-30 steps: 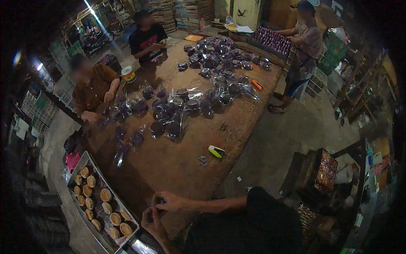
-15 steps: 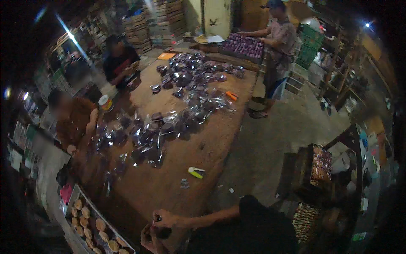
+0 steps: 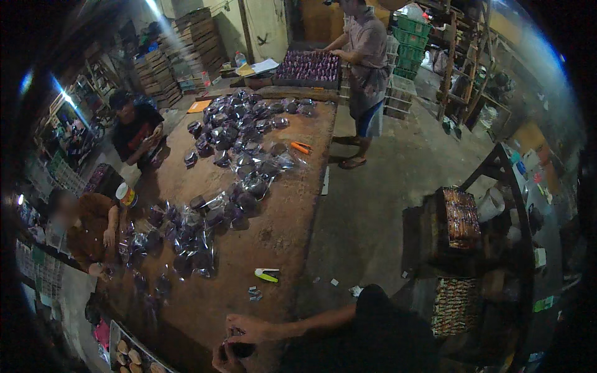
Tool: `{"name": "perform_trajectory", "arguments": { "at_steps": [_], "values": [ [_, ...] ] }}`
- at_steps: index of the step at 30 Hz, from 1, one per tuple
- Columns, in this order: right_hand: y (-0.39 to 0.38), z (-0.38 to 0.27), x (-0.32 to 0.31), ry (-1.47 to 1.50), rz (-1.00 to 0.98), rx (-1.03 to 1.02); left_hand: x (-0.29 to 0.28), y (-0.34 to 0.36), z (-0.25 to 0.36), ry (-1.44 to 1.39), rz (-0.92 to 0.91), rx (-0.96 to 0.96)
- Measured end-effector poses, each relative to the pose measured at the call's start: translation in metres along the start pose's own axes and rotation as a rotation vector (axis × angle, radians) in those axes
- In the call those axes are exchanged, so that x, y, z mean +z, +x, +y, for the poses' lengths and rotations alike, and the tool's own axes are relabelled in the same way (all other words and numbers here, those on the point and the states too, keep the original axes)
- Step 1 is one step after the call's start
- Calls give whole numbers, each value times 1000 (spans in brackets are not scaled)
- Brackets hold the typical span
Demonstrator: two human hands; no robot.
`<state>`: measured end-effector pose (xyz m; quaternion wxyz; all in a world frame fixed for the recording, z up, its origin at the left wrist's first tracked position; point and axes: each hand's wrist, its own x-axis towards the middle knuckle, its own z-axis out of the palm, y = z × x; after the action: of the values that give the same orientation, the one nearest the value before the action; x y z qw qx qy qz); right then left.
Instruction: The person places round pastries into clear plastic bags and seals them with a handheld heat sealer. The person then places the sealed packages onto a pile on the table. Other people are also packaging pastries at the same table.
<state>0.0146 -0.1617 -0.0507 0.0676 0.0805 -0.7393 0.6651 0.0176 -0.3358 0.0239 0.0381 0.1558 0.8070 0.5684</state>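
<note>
Low in the head view, my left hand [image 3: 225, 354] and my right hand [image 3: 244, 331] are together over the near end of the brown worktable [image 3: 245, 301], fingers closed around a small dark item [image 3: 242, 348], largely hidden and hard to make out. A green-and-white stapler [image 3: 267, 275] lies beyond my hands, beside small staple strips [image 3: 255, 293]. Many dark round pieces in clear bags [image 3: 231, 121] cover the middle and far part of the table, with an orange stapler [image 3: 301, 147] among them. A metal tray of tan round items [image 3: 129, 359] is at lower left, mostly cut off.
Two co-workers [image 3: 87, 227] [image 3: 134, 133] are at the left side, near a white-yellow tub [image 3: 126, 194]. Another person [image 3: 367, 68] handles a tray of purple pieces [image 3: 306, 67] at the back. Stacked trays [image 3: 459, 217] stand right, green crates [image 3: 407, 46] behind.
The view has swung right and up, so the table shifts left and the near tray slides mostly out of frame. My hands stay together, the dark item between them.
</note>
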Motion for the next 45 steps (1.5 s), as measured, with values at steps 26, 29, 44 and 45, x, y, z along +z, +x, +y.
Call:
{"name": "perform_trajectory", "arguments": {
  "at_steps": [26, 29, 44, 45],
  "values": [
    [55, 50, 67, -518, -399, 96, -126, -67, -45, -201, 633, -380],
    [59, 58, 102, -603, -594, -77, -138, -66, -49, -202, 662, -298],
    [63, 125, 129, -545, -641, 122, -130, -77, -65, -158, 535, -384],
    [65, 127, 132, -498, -572, 83, -127, -77, -64, -147, 537, -400]
  ]
}}
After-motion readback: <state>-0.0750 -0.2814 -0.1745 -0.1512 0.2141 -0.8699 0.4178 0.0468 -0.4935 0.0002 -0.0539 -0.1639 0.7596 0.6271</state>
